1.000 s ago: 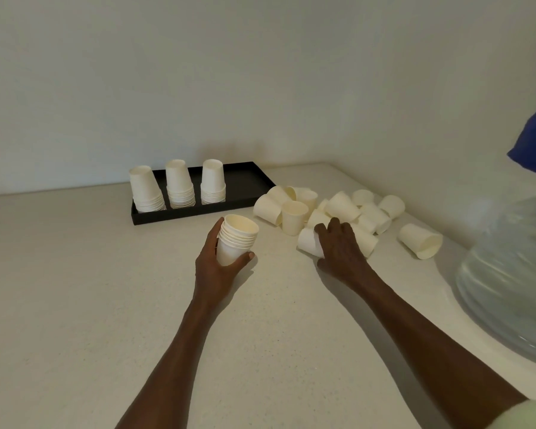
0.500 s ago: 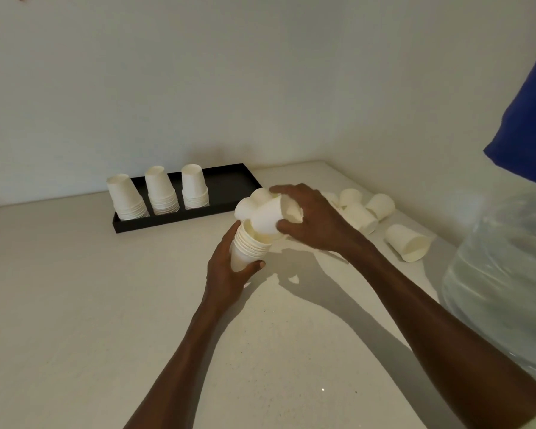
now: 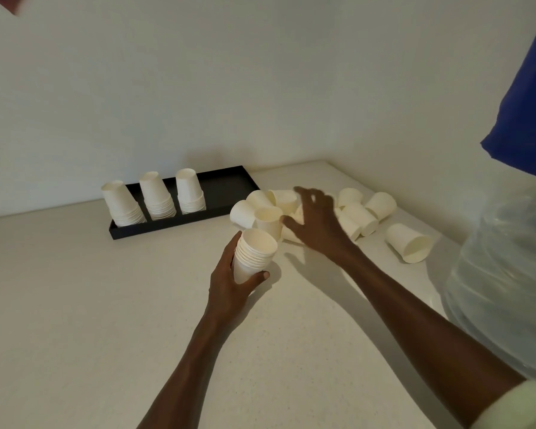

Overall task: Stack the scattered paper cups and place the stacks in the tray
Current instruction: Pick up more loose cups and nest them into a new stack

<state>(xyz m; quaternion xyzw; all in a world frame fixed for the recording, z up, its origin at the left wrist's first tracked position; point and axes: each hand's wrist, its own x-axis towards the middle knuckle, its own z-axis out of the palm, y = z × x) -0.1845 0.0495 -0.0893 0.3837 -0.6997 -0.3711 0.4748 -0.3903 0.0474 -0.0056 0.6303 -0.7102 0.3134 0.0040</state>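
The left hand [image 3: 229,286] is gripping a nested stack [image 3: 252,255] just in front of the tray [image 3: 223,193]. The right hand [image 3: 317,221] is hovering, fingers spread, over loose cups [image 3: 268,216] beside the tray. These look light and crushable, best held gently around their walls.

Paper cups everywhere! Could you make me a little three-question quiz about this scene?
1. True or false: the black rectangular tray holds three upside-down stacks of white paper cups.
2. Which hand grips the upright stack of nested cups?
3. The right hand is: A) holding one cup, B) open, reaching over the loose cups, C) resting in the tray.

Key: 1 true; 2 left hand; 3 B.
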